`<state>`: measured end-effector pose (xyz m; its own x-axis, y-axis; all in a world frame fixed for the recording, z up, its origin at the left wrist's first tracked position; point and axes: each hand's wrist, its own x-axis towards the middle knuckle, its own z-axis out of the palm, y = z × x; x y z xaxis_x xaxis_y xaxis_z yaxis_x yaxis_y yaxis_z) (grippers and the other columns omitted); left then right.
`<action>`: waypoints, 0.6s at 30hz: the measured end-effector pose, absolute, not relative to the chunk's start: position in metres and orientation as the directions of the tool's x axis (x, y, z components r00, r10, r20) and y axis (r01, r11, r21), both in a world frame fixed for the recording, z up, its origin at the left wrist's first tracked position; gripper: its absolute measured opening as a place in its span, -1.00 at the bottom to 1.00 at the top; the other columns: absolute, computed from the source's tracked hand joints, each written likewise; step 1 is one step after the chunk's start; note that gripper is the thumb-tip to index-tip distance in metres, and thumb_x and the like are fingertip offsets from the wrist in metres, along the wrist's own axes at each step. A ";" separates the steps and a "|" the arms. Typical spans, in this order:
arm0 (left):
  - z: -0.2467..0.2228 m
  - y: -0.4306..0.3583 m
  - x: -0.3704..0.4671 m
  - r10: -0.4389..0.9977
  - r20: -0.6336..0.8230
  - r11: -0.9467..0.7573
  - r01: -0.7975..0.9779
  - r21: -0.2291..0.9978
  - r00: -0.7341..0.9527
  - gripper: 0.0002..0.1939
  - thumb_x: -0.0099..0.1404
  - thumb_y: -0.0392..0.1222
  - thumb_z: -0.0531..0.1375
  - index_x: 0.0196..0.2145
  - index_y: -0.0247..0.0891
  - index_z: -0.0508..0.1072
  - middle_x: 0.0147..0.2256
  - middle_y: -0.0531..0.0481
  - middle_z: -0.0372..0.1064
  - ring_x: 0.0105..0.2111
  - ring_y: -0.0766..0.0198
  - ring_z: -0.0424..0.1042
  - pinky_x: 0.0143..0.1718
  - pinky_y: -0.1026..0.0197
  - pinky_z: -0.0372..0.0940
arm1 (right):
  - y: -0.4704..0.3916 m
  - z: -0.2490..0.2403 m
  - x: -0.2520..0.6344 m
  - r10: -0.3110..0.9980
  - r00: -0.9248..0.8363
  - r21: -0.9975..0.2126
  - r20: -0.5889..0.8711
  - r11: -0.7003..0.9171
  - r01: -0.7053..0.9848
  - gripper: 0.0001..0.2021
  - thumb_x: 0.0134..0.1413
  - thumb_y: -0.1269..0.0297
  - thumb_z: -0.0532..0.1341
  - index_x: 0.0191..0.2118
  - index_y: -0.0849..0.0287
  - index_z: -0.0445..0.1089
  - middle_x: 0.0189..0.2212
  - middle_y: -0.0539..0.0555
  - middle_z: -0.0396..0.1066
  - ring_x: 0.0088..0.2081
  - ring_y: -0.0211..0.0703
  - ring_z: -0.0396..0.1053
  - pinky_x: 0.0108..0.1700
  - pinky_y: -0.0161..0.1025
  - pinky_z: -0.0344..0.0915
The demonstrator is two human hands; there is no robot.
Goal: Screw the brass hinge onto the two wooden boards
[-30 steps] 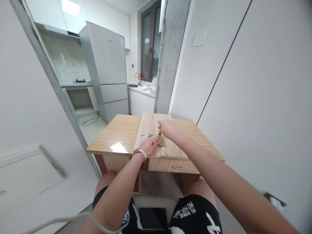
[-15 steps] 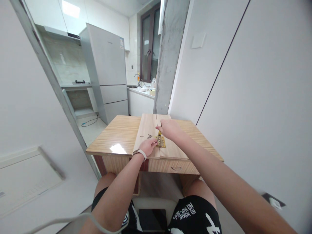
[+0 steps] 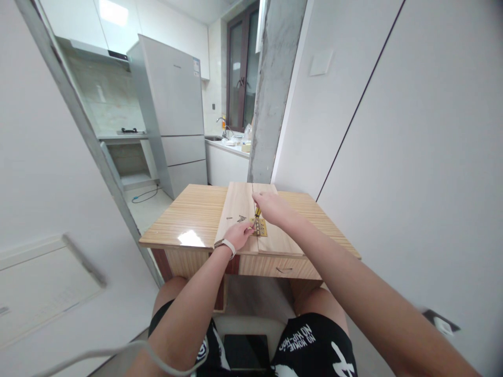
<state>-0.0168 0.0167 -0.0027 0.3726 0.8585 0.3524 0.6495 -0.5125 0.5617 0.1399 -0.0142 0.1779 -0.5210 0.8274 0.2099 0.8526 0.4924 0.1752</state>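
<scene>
My right hand [image 3: 271,207] is closed round the top of a screwdriver [image 3: 258,212] with a yellow and black handle, which points down at a brass hinge [image 3: 261,228]. The hinge lies across the seam between two pale wooden boards [image 3: 239,196]. At the hinge's left edge is my left hand [image 3: 240,234], its fingers pinched together near the screwdriver's tip; what they hold is too small to make out. Several small screws [image 3: 241,218] lie on the left board, with a single one [image 3: 229,218] farther left.
The boards rest on a striped wooden desk [image 3: 188,209] with a drawer [image 3: 267,267] facing me. My legs are under its front edge. A wall [image 3: 393,157] rises at the right; a fridge [image 3: 173,89] stands beyond the desk. A pale cable [image 3: 129,345] crosses the lower left.
My right hand has turned slightly on the screwdriver handle. My left hand stays by the hinge, and the screws lie as before.
</scene>
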 end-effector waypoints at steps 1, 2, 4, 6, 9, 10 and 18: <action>-0.002 0.017 -0.017 0.855 0.355 -0.518 0.645 0.561 0.377 -0.82 0.45 -0.17 0.11 -0.17 -0.14 0.53 -0.20 -0.03 0.53 -0.18 0.19 0.47 -0.12 0.22 0.28 | -0.014 0.179 0.141 0.810 -0.552 0.171 0.200 0.526 0.833 -0.82 0.32 0.47 0.09 -0.06 0.21 0.38 -0.13 0.22 0.47 -0.09 -0.07 0.42 -0.12 -0.26 0.20; -0.002 0.017 -0.017 0.854 0.357 -0.519 0.645 0.560 0.377 -0.82 0.46 -0.16 0.11 -0.18 -0.14 0.53 -0.20 -0.03 0.53 -0.17 0.19 0.48 -0.12 0.22 0.28 | -0.015 0.180 0.142 0.796 -0.575 0.163 0.189 0.552 0.818 -0.82 0.30 0.50 0.08 -0.09 0.21 0.39 -0.13 0.21 0.47 -0.09 -0.09 0.41 -0.12 -0.27 0.19; -0.002 0.017 -0.016 0.858 0.358 -0.513 0.653 0.556 0.369 -0.82 0.46 -0.15 0.11 -0.20 -0.15 0.52 -0.20 -0.03 0.53 -0.19 0.18 0.48 -0.14 0.21 0.28 | -0.015 0.180 0.143 0.779 -0.599 0.138 0.186 0.583 0.801 -0.81 0.28 0.53 0.08 -0.10 0.20 0.38 -0.13 0.18 0.47 -0.09 -0.11 0.41 -0.12 -0.29 0.18; -0.003 0.017 -0.016 0.860 0.359 -0.508 0.660 0.554 0.361 -0.82 0.46 -0.15 0.11 -0.21 -0.16 0.52 -0.21 -0.04 0.53 -0.21 0.18 0.47 -0.16 0.21 0.27 | -0.015 0.180 0.142 0.781 -0.590 0.108 0.202 0.581 0.806 -0.83 0.29 0.49 0.12 -0.06 0.19 0.36 -0.11 0.16 0.48 -0.09 -0.12 0.42 -0.12 -0.30 0.18; -0.002 0.017 -0.016 0.866 0.349 -0.499 0.665 0.555 0.359 -0.82 0.46 -0.16 0.11 -0.21 -0.16 0.52 -0.22 -0.04 0.53 -0.21 0.17 0.47 -0.17 0.21 0.27 | -0.018 0.180 0.139 0.828 -0.515 0.088 0.223 0.509 0.856 -0.75 0.32 0.22 0.22 0.02 0.20 0.34 -0.10 0.20 0.51 -0.06 -0.05 0.45 -0.10 -0.27 0.22; -0.002 0.017 -0.016 0.869 0.344 -0.494 0.668 0.556 0.356 -0.82 0.45 -0.16 0.11 -0.20 -0.16 0.52 -0.23 -0.04 0.53 -0.21 0.17 0.47 -0.17 0.21 0.27 | -0.020 0.181 0.138 0.854 -0.469 0.092 0.226 0.461 0.883 -0.68 0.32 0.11 0.23 0.04 0.21 0.34 -0.11 0.23 0.52 -0.05 -0.01 0.46 -0.09 -0.25 0.24; -0.004 0.017 -0.015 0.876 0.352 -0.480 0.677 0.558 0.331 -0.83 0.44 -0.13 0.13 -0.21 -0.17 0.52 -0.24 -0.04 0.52 -0.24 0.19 0.46 -0.20 0.21 0.27 | -0.022 0.183 0.131 0.918 -0.332 0.143 0.217 0.306 0.941 -0.63 0.38 0.02 0.11 -0.09 0.25 0.46 -0.15 0.33 0.54 -0.05 0.07 0.49 -0.07 -0.21 0.28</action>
